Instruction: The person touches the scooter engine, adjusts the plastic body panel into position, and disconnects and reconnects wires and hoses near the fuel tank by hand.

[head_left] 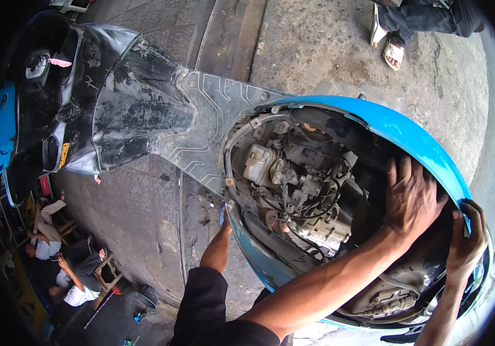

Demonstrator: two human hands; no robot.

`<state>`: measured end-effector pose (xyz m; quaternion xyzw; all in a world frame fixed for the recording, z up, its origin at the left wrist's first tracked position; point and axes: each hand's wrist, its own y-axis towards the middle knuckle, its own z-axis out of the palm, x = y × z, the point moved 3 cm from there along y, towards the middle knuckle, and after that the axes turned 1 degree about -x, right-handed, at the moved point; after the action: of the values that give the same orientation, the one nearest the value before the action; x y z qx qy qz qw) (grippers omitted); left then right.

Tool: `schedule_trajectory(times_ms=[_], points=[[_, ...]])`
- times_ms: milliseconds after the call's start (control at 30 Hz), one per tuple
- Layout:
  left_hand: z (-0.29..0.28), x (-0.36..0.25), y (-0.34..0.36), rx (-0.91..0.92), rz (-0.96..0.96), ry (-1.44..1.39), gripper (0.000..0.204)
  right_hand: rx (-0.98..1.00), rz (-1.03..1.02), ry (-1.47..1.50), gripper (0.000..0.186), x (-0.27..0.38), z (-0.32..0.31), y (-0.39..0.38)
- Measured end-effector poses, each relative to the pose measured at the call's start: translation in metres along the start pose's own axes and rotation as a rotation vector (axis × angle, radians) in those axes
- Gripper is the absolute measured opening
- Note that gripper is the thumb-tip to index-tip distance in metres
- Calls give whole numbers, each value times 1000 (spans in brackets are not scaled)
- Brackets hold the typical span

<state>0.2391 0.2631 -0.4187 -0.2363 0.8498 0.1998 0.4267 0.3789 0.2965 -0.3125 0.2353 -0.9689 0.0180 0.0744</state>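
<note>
A scooter's blue rear body panel (351,105) curves round an open bay with the dusty engine (311,213) in plain sight. Reaching across the bay, my left hand (410,199) rests its spread fingers against the dark inner side of the panel. My right hand (468,239) wraps its fingers over the panel's rim at the rear, thumb on the inside. A pale plastic reservoir (258,164) sits at the front of the bay among hoses and cables. Dark shadow covers the space beneath my left hand.
The scooter's grey footboard (210,124) and scuffed black front shield (138,104) extend left. My bent leg (217,251) is beside the scooter. A person in sandals (394,55) is at the upper right. Two people (83,294) sit on low wooden stools at the lower left.
</note>
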Motion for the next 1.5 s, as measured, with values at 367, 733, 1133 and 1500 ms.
schedule_trajectory(times_ms=[367, 733, 1133, 1500], points=[[-28, 15, 26, 220, 245, 241, 35, -209, 2, 108, 17, 23, 8, 15], [-11, 3, 31, 344, 308, 421, 60, -243, 47, 129, 22, 9, 4, 7], [9, -2, 33, 360, -4, 688, 65, -284, 76, 112, 23, 5, 4, 3], [12, 18, 24, 107, 168, 613, 65, -284, 45, 129, 25, 4, 5, 4]])
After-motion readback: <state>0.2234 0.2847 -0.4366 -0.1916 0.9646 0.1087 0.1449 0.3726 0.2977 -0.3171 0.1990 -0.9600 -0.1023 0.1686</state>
